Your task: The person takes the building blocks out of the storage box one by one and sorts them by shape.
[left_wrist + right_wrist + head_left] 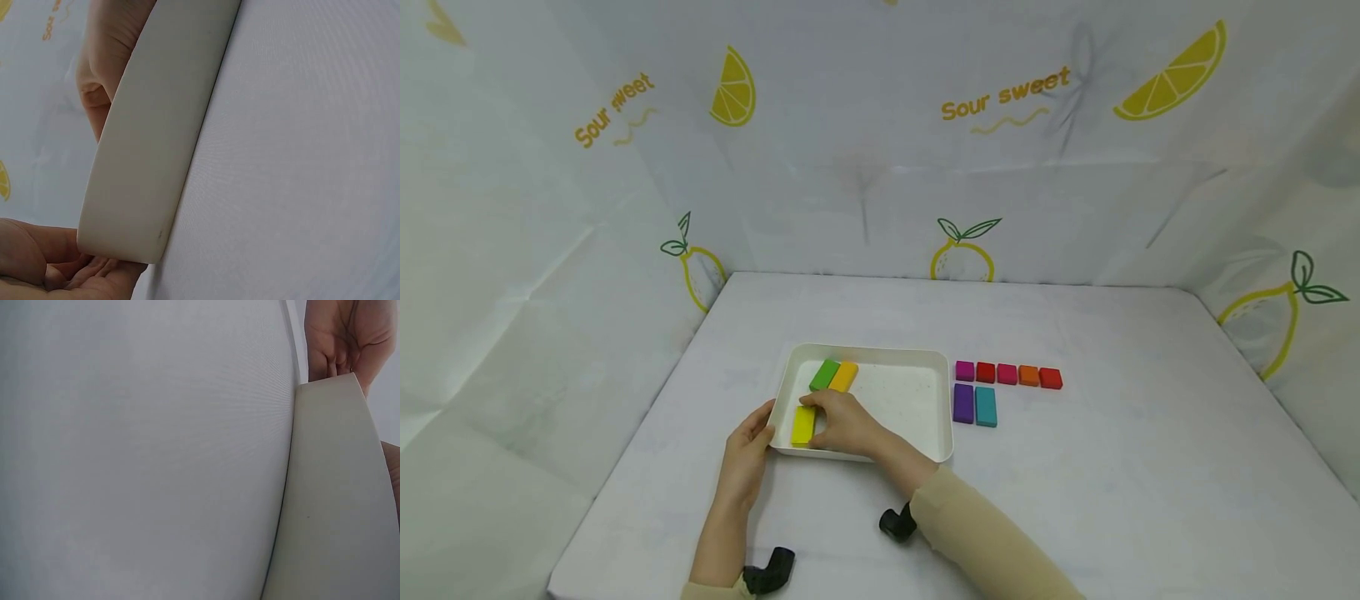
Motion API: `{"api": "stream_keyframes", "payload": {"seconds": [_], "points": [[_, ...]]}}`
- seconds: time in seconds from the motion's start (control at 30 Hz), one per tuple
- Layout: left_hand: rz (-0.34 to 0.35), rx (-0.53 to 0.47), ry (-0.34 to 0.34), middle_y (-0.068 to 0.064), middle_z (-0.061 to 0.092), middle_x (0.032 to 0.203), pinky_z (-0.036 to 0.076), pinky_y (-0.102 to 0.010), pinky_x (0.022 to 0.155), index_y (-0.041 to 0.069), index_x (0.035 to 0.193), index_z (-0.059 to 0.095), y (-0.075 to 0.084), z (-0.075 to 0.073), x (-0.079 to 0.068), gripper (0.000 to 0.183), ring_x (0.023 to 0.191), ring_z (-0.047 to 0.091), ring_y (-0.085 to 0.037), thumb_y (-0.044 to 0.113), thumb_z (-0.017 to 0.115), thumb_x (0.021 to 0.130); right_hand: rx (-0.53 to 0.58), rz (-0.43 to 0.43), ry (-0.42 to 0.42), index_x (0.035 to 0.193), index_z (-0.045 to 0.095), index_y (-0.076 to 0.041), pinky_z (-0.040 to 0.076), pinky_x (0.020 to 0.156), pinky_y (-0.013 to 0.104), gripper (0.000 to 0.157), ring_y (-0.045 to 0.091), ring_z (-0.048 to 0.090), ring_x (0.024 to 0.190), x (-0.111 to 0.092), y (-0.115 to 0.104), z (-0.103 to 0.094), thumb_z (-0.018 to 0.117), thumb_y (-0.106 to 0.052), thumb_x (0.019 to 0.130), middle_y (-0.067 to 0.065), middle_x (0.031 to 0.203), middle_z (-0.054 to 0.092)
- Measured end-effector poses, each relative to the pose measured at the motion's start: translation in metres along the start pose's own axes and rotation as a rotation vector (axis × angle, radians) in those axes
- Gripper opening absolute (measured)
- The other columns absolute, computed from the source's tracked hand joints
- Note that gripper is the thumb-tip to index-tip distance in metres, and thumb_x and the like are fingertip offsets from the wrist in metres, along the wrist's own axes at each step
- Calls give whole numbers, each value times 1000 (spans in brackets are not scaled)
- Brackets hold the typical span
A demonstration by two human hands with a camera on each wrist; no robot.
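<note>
A shallow white tray [902, 408] lies on the table. My left hand [747, 454] holds its near left corner, fingers along the outer wall; the left wrist view shows that hand [75, 269] at the corner too. Inside the tray, at its near left, my right hand [846, 423] pinches a yellow block [802, 427] between thumb and fingers at its two ends. Behind it a green block [824, 375] and an orange-yellow block [843, 377] lie side by side. In the right wrist view the tray wall hides most of the right hand.
Right of the tray, a row of small blocks holds a magenta one [965, 371], an orange one [1028, 376] and several reds and pinks. In front of that row lie a purple block [963, 403] and a teal block [986, 407]. A lemon-printed white curtain [850, 183] hangs behind.
</note>
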State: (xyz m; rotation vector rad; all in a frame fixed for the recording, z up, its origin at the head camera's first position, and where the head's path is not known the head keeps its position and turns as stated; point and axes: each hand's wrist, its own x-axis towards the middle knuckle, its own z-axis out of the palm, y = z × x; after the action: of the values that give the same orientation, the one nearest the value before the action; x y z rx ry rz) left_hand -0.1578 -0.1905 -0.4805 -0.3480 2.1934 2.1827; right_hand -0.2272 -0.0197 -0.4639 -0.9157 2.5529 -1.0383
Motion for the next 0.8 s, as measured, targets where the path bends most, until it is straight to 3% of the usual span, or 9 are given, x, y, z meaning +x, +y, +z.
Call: {"api": "stream_keyframes", "payload": {"seconds": [0.3,0.53,0.6,0.73,0.8], "points": [[1,-1,-1,-20,29,161,29,-43,121,1,153,30,0,0,-1,49,148,32,-31,4,35,105,27,-24,31,136,58,-6,52,104,32,65,21,61,119,-5,6,-6,82,-11,76,6,135,64],[-5,-3,13,-20,28,161,28,-43,122,1,153,30,1,1,-1,49,149,31,-30,3,34,104,87,-29,30,137,57,-5,52,105,37,65,25,60,121,-13,12,-26,80,-7,77,9,137,62],[-10,7,20,-19,29,161,32,-38,121,1,153,30,1,1,-1,49,148,32,-29,3,35,104,105,-15,36,137,57,-5,51,107,38,64,26,60,123,-17,14,-35,79,-6,77,9,137,61],[-10,4,25,-20,31,160,42,-14,108,0,152,32,2,1,-1,49,147,34,-28,2,35,104,138,-7,63,138,56,-6,49,109,37,64,26,58,128,-26,19,-54,78,-7,78,9,138,59],[-7,-3,24,-20,31,160,41,-12,106,0,152,32,2,1,0,49,147,34,-28,2,35,104,159,-13,80,138,55,-4,48,110,37,63,25,56,132,-31,22,-64,78,-6,79,9,140,58]]}}
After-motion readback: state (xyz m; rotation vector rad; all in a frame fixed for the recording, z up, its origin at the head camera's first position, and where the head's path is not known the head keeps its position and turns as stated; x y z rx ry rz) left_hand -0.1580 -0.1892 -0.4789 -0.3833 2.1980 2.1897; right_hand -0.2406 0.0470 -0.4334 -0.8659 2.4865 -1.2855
